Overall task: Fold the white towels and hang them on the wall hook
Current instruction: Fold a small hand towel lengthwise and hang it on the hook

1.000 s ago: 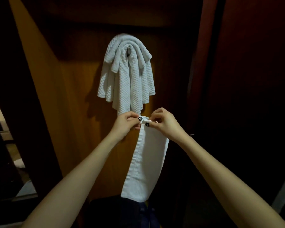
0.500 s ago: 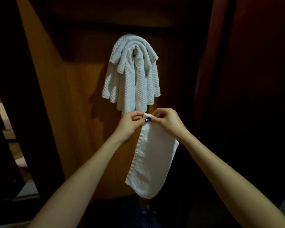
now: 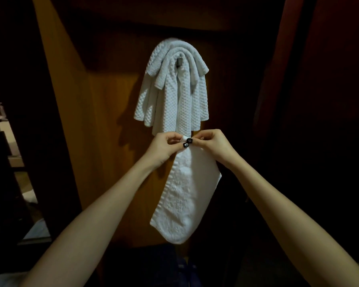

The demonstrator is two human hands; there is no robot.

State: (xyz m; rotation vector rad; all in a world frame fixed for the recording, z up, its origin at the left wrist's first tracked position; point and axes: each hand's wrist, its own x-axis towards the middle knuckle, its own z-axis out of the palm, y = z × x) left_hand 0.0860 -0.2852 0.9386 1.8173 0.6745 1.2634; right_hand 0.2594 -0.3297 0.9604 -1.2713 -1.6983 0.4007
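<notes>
A folded white towel (image 3: 184, 195) hangs down from my two hands, its top pinched together between them. My left hand (image 3: 163, 149) grips the top from the left, my right hand (image 3: 215, 145) from the right, thumbs almost touching. Just above them, several white waffle towels (image 3: 172, 94) drape over a small metal wall hook (image 3: 180, 62) on the wooden panel (image 3: 104, 141). The held towel's top sits right under the lower ends of the hanging towels.
A dark reddish panel (image 3: 319, 100) stands to the right of the wooden wall. At the far left a dim opening shows shelves (image 3: 10, 158) and pale surfaces. The floor below is dark.
Both hands have gathered the towel's top tighter. The towel's lower end has drawn up and swung slightly outward. The view has shifted, so the hook sits further right.
</notes>
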